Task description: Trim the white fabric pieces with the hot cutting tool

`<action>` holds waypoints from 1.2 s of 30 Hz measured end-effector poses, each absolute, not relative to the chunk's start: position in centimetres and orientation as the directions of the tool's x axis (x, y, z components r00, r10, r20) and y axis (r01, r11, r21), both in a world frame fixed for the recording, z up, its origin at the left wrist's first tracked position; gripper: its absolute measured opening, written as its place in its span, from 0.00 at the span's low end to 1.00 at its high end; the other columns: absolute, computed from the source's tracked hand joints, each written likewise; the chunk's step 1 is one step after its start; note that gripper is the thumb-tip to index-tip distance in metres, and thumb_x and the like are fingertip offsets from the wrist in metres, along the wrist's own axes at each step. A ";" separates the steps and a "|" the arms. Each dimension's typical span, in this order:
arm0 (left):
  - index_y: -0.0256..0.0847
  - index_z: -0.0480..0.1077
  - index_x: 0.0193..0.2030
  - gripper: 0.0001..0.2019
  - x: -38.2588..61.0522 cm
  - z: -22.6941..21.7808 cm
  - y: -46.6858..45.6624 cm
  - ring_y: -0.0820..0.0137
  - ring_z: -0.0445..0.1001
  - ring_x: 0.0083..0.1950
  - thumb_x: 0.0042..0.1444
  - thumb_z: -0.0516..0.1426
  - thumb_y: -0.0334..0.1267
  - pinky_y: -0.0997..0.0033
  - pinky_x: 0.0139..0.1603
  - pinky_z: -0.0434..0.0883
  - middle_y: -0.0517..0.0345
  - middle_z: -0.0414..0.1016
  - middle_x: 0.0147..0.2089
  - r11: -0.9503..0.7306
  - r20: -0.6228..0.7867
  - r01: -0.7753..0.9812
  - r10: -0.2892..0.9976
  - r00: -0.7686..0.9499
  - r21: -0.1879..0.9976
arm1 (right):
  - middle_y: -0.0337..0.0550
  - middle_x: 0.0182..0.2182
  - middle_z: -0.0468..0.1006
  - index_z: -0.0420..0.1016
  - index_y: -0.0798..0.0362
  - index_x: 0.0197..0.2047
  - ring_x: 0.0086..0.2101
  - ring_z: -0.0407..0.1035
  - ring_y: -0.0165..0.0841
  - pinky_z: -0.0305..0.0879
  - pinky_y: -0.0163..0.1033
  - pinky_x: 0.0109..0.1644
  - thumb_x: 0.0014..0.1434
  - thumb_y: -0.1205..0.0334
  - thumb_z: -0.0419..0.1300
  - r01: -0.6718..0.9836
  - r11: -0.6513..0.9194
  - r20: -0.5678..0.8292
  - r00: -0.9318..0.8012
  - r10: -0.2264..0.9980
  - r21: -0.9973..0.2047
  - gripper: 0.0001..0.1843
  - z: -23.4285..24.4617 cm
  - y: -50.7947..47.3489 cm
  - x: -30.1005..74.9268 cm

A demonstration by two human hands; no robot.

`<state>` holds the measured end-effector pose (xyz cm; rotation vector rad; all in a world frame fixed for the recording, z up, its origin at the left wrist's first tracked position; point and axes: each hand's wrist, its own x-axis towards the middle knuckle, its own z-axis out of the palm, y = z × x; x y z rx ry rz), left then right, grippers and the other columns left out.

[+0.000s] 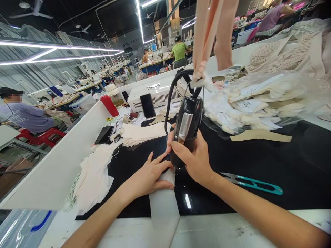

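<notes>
Nearest me, the pale strip [164,204] runs from the front edge of the table onto the glossy black mat [305,168]. It looks thin, soft and smooth, so I'd expect it to weigh little and slip or crease easily; pressing it flat from above should suit it better than pinching. My left hand [148,177] does that, palm down, fingers loosely spread, thumb out, gripping nothing. My right hand [198,160] is curled firmly round the lower body of the black corded power tool [190,113], thumb across the side facing me. The tool stands nearly upright over the strip's far end; its working tip is mostly hidden, so I can't be sure what it touches. I'd judge it hard-shelled and fairly heavy, best taken round the barrel, with fingers clear of the tip. To my right lie teal-handled thread snips [258,186], out of my grasp. Beyond the barrel, the stiff-looking black cable [169,91] loops up and could tug a little. Above, pink fabric straps [204,44] are knotted over the tool and probably bear some of its weight. Farther back sits a smartphone [148,106].
</notes>
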<state>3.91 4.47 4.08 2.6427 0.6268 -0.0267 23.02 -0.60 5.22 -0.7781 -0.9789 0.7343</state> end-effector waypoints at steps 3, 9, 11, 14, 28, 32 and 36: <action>0.44 0.76 0.71 0.25 3.7 4.0 4.5 0.44 0.59 0.90 0.73 0.72 0.48 0.15 0.85 0.53 0.34 0.70 0.83 -0.824 -0.086 0.420 0.421 0.903 0.380 | 0.33 0.32 0.78 0.75 0.44 0.41 0.31 0.71 0.34 0.75 0.43 0.38 0.58 0.48 0.77 -0.184 0.513 0.420 0.380 0.824 -0.839 0.18 5.4 -0.7 22.7; 0.44 0.78 0.72 0.26 3.6 4.1 4.4 0.42 0.57 0.91 0.71 0.74 0.43 0.16 0.85 0.57 0.36 0.72 0.82 -0.836 -0.064 0.416 0.422 0.904 0.358 | 0.34 0.33 0.78 0.75 0.43 0.42 0.32 0.71 0.34 0.75 0.44 0.39 0.58 0.50 0.77 -0.206 0.507 0.426 0.336 0.840 -0.837 0.17 5.6 -0.9 21.7; 0.43 0.80 0.69 0.24 3.6 4.1 4.3 0.40 0.60 0.89 0.70 0.75 0.41 0.15 0.84 0.59 0.37 0.72 0.82 -0.839 -0.054 0.415 0.424 0.904 0.351 | 0.34 0.34 0.78 0.76 0.43 0.43 0.33 0.71 0.35 0.75 0.44 0.39 0.58 0.50 0.77 -0.194 0.512 0.436 0.332 0.837 -0.836 0.17 5.5 -0.9 21.5; 0.43 0.83 0.64 0.20 3.7 4.2 4.3 0.39 0.61 0.89 0.68 0.75 0.39 0.15 0.83 0.61 0.40 0.76 0.79 -0.842 -0.051 0.410 0.421 0.906 0.351 | 0.34 0.34 0.79 0.77 0.44 0.44 0.33 0.72 0.35 0.76 0.44 0.39 0.59 0.49 0.77 -0.205 0.516 0.445 0.311 0.840 -0.832 0.18 5.4 -0.9 21.3; 0.46 0.78 0.55 0.14 4.2 5.1 4.7 0.46 0.65 0.87 0.70 0.75 0.45 0.12 0.86 0.47 0.47 0.79 0.75 -0.777 -0.169 0.463 0.434 0.885 0.426 | 0.34 0.33 0.80 0.76 0.45 0.45 0.31 0.73 0.34 0.77 0.43 0.37 0.61 0.43 0.78 -0.216 0.523 0.423 0.380 0.823 -0.824 0.21 4.8 -0.4 23.2; 0.47 0.79 0.56 0.16 4.2 5.1 4.7 0.46 0.62 0.89 0.70 0.75 0.48 0.15 0.88 0.44 0.47 0.79 0.75 -0.742 -0.208 0.491 0.448 0.870 0.456 | 0.34 0.33 0.78 0.75 0.45 0.43 0.32 0.71 0.34 0.77 0.42 0.37 0.62 0.45 0.76 -0.167 0.528 0.437 0.388 0.811 -0.832 0.19 5.1 -0.5 23.1; 0.48 0.79 0.56 0.17 4.3 5.1 4.9 0.45 0.61 0.89 0.69 0.75 0.50 0.18 0.89 0.42 0.48 0.77 0.77 -0.728 -0.230 0.513 0.461 0.857 0.454 | 0.34 0.33 0.79 0.75 0.45 0.41 0.31 0.73 0.34 0.77 0.42 0.36 0.62 0.47 0.77 -0.166 0.516 0.424 0.392 0.817 -0.840 0.17 5.2 -0.8 23.0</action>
